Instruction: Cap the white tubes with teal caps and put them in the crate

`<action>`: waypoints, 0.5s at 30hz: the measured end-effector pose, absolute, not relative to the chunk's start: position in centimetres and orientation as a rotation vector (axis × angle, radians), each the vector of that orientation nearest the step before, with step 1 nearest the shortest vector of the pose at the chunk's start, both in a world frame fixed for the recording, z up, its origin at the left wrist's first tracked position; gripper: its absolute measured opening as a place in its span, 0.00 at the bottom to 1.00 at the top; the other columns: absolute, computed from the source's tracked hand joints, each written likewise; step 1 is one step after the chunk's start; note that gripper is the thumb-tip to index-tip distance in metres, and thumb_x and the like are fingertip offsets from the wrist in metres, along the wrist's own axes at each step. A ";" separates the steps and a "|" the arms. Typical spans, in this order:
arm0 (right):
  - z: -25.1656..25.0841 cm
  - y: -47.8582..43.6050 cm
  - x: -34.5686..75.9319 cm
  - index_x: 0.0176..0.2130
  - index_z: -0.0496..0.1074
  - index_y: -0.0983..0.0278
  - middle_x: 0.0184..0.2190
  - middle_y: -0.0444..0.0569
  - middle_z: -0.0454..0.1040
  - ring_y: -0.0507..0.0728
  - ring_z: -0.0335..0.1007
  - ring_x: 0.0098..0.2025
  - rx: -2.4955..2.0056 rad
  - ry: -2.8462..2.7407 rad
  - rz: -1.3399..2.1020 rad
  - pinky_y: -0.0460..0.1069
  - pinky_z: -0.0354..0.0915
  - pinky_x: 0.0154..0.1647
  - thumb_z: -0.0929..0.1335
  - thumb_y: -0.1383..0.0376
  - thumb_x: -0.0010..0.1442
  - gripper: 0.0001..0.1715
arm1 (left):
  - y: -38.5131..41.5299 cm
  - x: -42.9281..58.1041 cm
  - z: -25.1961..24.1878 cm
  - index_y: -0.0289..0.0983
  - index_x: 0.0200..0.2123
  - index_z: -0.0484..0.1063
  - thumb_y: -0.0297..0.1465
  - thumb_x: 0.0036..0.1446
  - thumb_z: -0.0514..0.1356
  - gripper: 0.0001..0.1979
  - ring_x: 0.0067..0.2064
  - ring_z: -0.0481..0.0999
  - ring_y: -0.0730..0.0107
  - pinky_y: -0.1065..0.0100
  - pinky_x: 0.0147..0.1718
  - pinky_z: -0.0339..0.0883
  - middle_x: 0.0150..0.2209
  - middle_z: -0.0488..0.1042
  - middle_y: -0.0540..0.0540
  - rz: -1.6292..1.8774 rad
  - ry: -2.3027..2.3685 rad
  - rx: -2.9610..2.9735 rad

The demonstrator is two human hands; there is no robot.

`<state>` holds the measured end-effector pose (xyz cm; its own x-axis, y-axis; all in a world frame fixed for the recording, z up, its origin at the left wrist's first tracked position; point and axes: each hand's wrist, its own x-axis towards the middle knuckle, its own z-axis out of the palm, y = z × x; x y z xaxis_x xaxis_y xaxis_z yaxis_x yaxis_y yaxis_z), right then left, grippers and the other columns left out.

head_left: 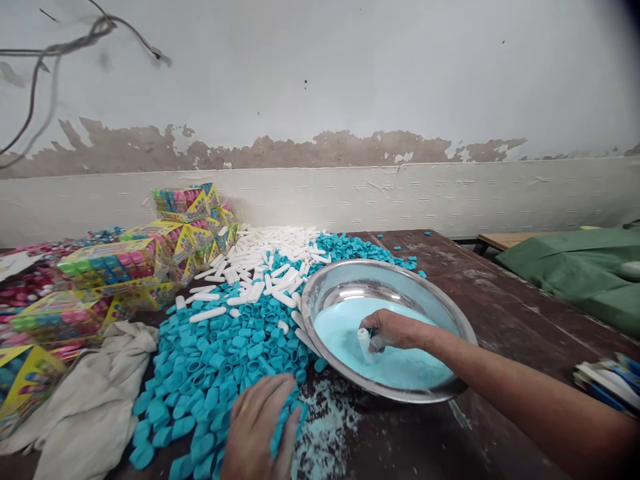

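Observation:
My right hand [387,330] reaches into a wide metal bowl [450,310] and is closed on a white plastic tube [365,343]. The tube's lower end dips into the pale blue powder [340,320] that covers the bowl's bottom. At the front edge of the view, my left hand [260,423] curls around some blue plastic caps [286,420]; its fingers partly hide them. A large heap of the same caps [230,353] spreads beside and beyond my left hand. White tubes [280,243] lie piled behind the caps, up to the bowl's left rim.
Packed display boxes [110,263] with colourful tubes are stacked at the left. A crumpled beige cloth [95,400] lies in front of them. Spilled powder [325,420] dusts the dark table [500,333]. Green fabric [565,267] and a blue-white bundle [613,380] are at the right.

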<state>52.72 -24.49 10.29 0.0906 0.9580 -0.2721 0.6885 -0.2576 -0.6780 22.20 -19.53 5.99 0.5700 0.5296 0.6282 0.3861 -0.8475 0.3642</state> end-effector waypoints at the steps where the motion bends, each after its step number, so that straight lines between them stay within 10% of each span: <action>1: 10.4 -24.9 52.8 0.22 0.69 0.65 0.16 0.38 0.66 0.50 0.64 0.21 -1.986 -1.589 0.960 0.42 0.61 0.22 0.67 0.69 0.38 0.04 | -19.6 24.5 7.8 0.45 0.48 0.65 0.34 0.58 0.52 0.14 0.49 0.68 0.58 0.58 0.44 0.63 0.46 0.71 0.46 1.017 0.707 2.665; 8: 11.0 -27.5 53.1 0.25 0.70 0.64 0.20 0.41 0.71 0.51 0.68 0.24 -1.936 -1.496 0.792 0.44 0.64 0.26 0.64 0.69 0.41 0.06 | -19.2 38.5 11.8 0.37 0.35 0.72 0.36 0.51 0.56 0.12 0.43 0.71 0.53 0.55 0.43 0.59 0.36 0.75 0.41 0.167 0.681 2.759; 15: 10.3 -29.4 53.9 0.37 0.72 0.66 0.34 0.50 0.76 0.56 0.70 0.38 -2.098 -1.470 0.440 0.51 0.61 0.44 0.60 0.76 0.45 0.21 | -18.9 41.6 10.6 0.36 0.32 0.73 0.29 0.49 0.54 0.09 0.39 0.73 0.53 0.50 0.46 0.56 0.31 0.75 0.41 0.124 0.685 2.834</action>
